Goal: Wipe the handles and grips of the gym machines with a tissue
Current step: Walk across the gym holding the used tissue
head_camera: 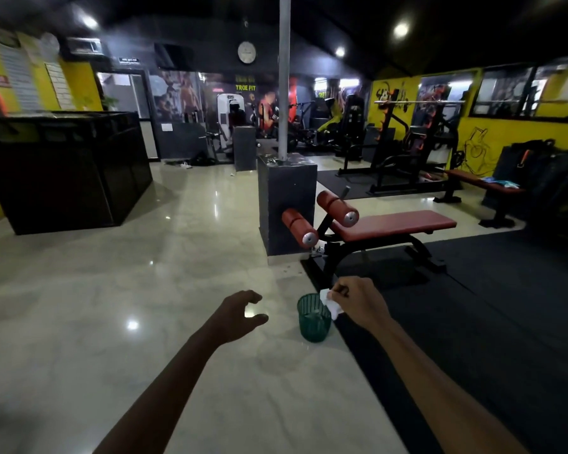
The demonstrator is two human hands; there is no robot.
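The right hand [358,301] is curled around a crumpled white tissue [330,304], pinching it just over the rim of a small green bin [313,319] (a mesh-sided one, standing on the pale tiled floor [112,290] right at the edge of the black mat [489,306]). The tissue overlaps the bin's upper right rim in the view; whether it touches the rim cannot be told. The left hand [241,311] hangs in the air to the left of the bin, apart from it, fingers loosely bent with thumb spread, holding nothing.

Beyond the hands, a red bench [394,224] on a black frame stands on the mat, with two red rollers [336,208] at its near end, beside a dark pillar base [287,204] that carries a grey pole [284,77]. Farther back stand more machines, blurred and dim, among them a rack [420,139] with a bar across its top, against the yellow wall. A black counter [63,168] sits at the left, and a clock [246,52] hangs on the far wall.
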